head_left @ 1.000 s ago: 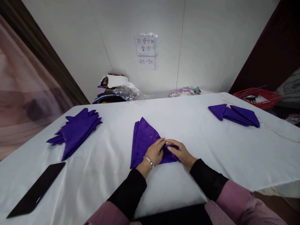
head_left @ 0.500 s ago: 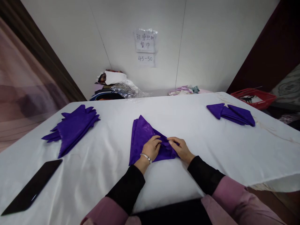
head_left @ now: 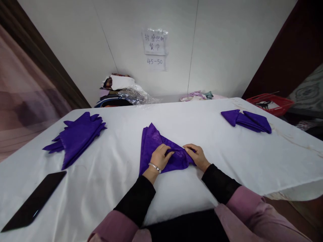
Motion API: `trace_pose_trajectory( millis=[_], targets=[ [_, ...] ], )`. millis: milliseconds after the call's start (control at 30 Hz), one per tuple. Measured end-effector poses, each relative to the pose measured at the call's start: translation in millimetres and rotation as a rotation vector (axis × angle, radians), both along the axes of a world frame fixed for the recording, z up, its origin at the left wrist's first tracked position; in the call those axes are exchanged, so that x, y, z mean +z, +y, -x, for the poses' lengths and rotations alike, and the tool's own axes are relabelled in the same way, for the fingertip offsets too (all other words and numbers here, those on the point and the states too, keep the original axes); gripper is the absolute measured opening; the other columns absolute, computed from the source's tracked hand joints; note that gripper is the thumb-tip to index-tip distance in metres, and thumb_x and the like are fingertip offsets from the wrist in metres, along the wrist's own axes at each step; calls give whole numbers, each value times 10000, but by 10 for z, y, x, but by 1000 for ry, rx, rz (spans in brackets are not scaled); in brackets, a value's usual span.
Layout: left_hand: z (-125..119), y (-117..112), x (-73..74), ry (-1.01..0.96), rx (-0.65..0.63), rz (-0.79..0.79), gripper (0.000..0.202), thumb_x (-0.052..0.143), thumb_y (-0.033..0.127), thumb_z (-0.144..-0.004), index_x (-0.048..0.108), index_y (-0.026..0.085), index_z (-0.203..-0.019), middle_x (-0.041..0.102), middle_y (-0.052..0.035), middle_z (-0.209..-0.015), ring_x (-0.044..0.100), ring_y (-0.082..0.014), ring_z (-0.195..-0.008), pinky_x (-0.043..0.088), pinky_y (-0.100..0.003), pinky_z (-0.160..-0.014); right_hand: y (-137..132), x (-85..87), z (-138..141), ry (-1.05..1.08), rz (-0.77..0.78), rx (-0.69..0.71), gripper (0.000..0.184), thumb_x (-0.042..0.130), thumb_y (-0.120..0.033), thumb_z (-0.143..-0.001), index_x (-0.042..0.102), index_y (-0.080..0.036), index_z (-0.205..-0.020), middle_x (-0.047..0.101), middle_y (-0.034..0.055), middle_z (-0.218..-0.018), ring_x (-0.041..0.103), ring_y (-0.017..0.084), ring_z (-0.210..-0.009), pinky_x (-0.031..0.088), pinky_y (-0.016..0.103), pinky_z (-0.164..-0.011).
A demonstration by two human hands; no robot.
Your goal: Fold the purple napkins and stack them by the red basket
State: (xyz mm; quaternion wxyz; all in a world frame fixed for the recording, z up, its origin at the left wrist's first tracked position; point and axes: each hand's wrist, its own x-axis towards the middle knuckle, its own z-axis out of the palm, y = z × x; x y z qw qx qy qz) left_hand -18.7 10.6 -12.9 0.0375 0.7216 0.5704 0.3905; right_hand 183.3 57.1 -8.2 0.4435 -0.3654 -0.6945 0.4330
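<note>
A purple cloth napkin [head_left: 153, 144] lies folded into a triangle in the middle of the white table [head_left: 176, 188]. My left hand [head_left: 159, 156] rests on its near part, fingers curled and pinching a fold. My right hand [head_left: 197, 156] grips the napkin's right corner, fingers closed on the fabric. Both hands sit close together on the napkin, with a silver bracelet on the left wrist.
A stack of purple napkins [head_left: 75, 137] lies at the left, and folded purple napkins [head_left: 247, 121] lie at the right. A black phone [head_left: 34, 201] lies near the front left edge. Piled fabrics [head_left: 121, 90] sit behind the table, a red basket [head_left: 270, 104] at far right.
My hands have drawn slightly apart while working the fold, and the napkin's right corner has bunched up under my right hand. The view has shifted down a little.
</note>
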Motion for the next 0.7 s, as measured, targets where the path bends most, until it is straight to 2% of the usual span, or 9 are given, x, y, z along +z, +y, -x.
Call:
trace_pose_trajectory(
  millis=[167, 333, 467, 533, 633, 700],
  targets=[
    [36, 19, -26, -9, 28, 5, 114, 549, 298, -847, 589, 204, -795, 572, 5, -726, 561, -129, -710, 461, -244, -626, -34, -3, -21, 18, 77, 94, 288, 569, -386, -801, 682, -231, -1016, 611, 8, -788, 536, 158, -697, 427, 287, -661],
    [74, 34, -19, -48, 11, 30, 174, 552, 331, -846, 601, 206, -736, 566, 21, -664, 550, -112, -643, 450, -232, -596, -10, -53, -11, 81, 122, 97, 449, 557, -400, -805, 572, -233, -1221, 539, -30, -693, 463, 118, -597, 398, 264, -605],
    [112, 34, 8, -52, 11, 27, 209, 502, 328, -872, 630, 212, -755, 604, 12, -673, 576, -115, -653, 471, -235, -616, 7, -73, -4, 87, 161, 77, 521, 572, -393, -794, 517, -225, -1284, 544, -34, -682, 457, 117, -583, 395, 261, -592],
    [136, 36, 2, -46, 13, 21, 230, 469, 320, -888, 643, 214, -782, 628, 3, -693, 598, -121, -680, 489, -241, -641, 10, -62, -1, 76, 167, 65, 468, 582, -382, -785, 570, -227, -1226, 596, -14, -751, 502, 132, -634, 416, 270, -621],
    [166, 40, -26, -54, 6, 9, 247, 431, 305, -905, 659, 216, -874, 688, -14, -798, 640, -132, -774, 523, -264, -718, 25, -36, 12, 57, 131, 65, 263, 596, -350, -773, 685, -212, -978, 654, 20, -867, 567, 173, -773, 442, 296, -719],
    [176, 39, -40, -70, 11, -13, 247, 431, 299, -907, 660, 216, -943, 713, -23, -897, 657, -139, -853, 535, -286, -785, 51, -30, 23, 91, 146, 36, 186, 598, -345, -771, 688, -201, -846, 658, 22, -819, 571, 175, -759, 445, 296, -708]
  ],
)
